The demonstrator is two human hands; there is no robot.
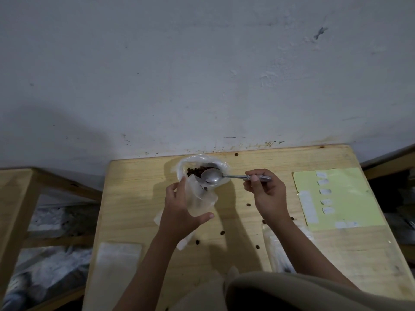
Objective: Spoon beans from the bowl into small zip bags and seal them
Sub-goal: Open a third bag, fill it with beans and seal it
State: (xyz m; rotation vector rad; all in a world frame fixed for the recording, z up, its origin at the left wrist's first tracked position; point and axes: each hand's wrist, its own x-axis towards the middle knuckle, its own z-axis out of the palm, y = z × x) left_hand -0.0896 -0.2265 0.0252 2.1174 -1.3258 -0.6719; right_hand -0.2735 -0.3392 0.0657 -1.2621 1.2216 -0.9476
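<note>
- Left hand (pixel 179 212) cupped round a small clear zip bag (pixel 199 198), fingers curled at its far side, thumb stretched out under its near edge; bag held upright above the bench (pixel 139 194).
- Right hand (pixel 267 191) pinching the handle of a metal spoon (pixel 211 177), thumb on top, fingers curled beneath.
- Spoon bowl tilted over the mouth of the zip bag, one dark bean (pixel 205 188) visible inside the bag just under it.
- Behind the spoon, a bowl lined with clear plastic (pixel 202 162), at the far edge of the bench near the wall, with brown beans (pixel 197 170) heaped inside.
- Loose beans (pixel 222 232) scattered on the bench between and near the forearms.
- Flat empty zip bags (pixel 119 254) lying at the near left of the bench; more clear bags (pixel 276 250) partly hidden under the right forearm.
- Pale yellow-green sheet with white labels (pixel 336 198) at the right of the bench, well apart from the bowl.
</note>
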